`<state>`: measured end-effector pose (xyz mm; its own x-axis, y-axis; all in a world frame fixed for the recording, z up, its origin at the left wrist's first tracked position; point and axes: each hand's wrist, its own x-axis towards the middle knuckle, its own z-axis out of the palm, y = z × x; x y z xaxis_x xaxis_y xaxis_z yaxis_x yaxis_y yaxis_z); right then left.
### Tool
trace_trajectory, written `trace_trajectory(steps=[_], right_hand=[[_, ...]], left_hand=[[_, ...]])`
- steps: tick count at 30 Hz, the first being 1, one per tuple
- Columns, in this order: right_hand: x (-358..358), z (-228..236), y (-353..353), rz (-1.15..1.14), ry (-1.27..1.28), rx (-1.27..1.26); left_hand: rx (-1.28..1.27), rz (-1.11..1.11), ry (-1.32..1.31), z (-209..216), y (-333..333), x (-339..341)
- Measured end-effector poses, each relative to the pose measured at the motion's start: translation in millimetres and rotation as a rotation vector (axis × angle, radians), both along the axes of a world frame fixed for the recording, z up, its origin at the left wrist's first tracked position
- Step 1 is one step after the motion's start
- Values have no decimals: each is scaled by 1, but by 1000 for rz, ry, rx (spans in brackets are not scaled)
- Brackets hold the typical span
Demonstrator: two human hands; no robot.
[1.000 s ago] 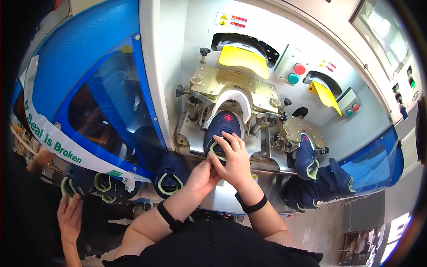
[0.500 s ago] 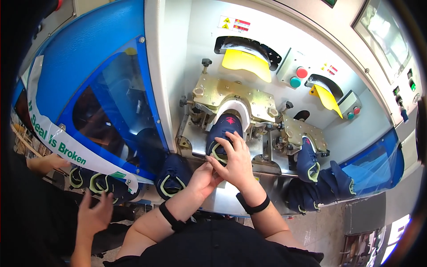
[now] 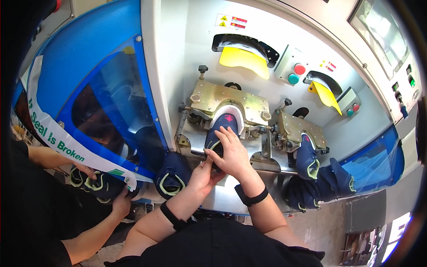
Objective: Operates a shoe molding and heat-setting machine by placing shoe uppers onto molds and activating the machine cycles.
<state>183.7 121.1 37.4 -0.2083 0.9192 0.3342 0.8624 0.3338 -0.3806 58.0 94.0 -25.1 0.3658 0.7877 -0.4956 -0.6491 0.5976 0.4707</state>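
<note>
A navy shoe upper (image 3: pixel 214 135) with a red toe mark and lime collar lining sits toe-in against a white curved pad (image 3: pixel 229 108) under a brass-coloured clamp plate (image 3: pixel 213 94). My right hand (image 3: pixel 233 156) is laid over its top, fingers close together toward the toe and thumb back at the collar. At the heel, my left hand (image 3: pixel 202 179) curls against the upper, and its fingertips are partly hidden under my right hand. To the right, a second navy upper (image 3: pixel 307 161) rests in a smaller clamp station (image 3: pixel 300 130).
Another upper (image 3: pixel 172 175) stands left of my hands; several more (image 3: pixel 307 191) are stacked at right. A co-worker's hands (image 3: pixel 121 204) hold uppers at far left. Yellow flaps (image 3: pixel 244 60), button boxes (image 3: pixel 291 71) and a blue windowed door (image 3: pixel 111 93) surround the station.
The clamp plate and white pad have come forward around the toe, exposing a dark opening behind. My right hand has slid slightly toward the toe. The co-worker's hands have taken hold of the uppers.
</note>
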Motion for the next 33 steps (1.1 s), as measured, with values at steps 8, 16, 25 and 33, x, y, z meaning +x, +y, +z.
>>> trace_trajectory(steps=[8,16,25,33], right_hand=[[1,-11,-3,2,-44,40],[8,-18,-6,45,-95,58],[50,-32,-30,248,126,155],[153,-115,-131,319,56,-52]], left_hand=[[18,-42,198,-7,-5,0],[85,-50,254,-19,-8,4],[148,6,235,-31,-8,9],[123,6,368,-29,-43,5]])
